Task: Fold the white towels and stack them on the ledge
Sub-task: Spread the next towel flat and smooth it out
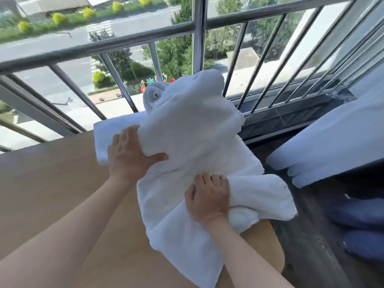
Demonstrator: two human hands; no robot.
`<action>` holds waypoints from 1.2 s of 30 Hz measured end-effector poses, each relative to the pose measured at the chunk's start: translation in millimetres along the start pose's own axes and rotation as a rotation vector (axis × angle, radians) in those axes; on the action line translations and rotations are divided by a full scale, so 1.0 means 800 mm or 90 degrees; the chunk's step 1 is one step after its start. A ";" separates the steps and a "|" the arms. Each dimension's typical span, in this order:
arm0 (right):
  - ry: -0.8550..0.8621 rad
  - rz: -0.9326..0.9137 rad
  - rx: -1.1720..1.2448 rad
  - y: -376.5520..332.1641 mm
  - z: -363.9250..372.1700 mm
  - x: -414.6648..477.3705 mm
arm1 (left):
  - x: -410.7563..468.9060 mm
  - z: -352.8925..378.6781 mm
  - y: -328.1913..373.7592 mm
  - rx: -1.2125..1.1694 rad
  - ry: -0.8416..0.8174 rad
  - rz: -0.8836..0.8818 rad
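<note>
Our left grip and right grip clenched the bunched towel — it hid most of the folded towel.

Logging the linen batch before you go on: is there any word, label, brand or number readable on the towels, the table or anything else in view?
None: no text can be read.
The loose towel, gripped by the left hand and the right hand: no tag or print shows.
The folded towel under it, the wooden table: none.
The colourful shapes beyond the railing: too small to tell.
</note>
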State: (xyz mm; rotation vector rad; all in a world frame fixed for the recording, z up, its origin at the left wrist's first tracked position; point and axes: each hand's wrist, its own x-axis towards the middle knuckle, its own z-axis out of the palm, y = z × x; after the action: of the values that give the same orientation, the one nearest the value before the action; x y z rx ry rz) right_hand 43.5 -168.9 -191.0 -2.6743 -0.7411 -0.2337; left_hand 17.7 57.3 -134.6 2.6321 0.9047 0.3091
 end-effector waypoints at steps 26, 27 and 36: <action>0.155 0.070 0.258 -0.234 -0.151 -0.079 | -0.182 -0.267 -0.090 -0.243 0.250 0.329; 0.155 0.049 0.261 -0.259 -0.151 -0.090 | -0.194 -0.282 -0.114 -0.240 0.256 0.322; 0.037 -0.081 0.294 -0.486 -0.093 -0.169 | -0.302 -0.369 -0.344 -0.222 0.338 0.084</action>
State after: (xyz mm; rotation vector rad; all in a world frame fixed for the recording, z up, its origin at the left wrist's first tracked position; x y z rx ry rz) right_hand -279.5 51.2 -42.7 -2.1811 -0.8333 -0.1495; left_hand -412.8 181.3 8.3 2.3149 0.7351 1.1292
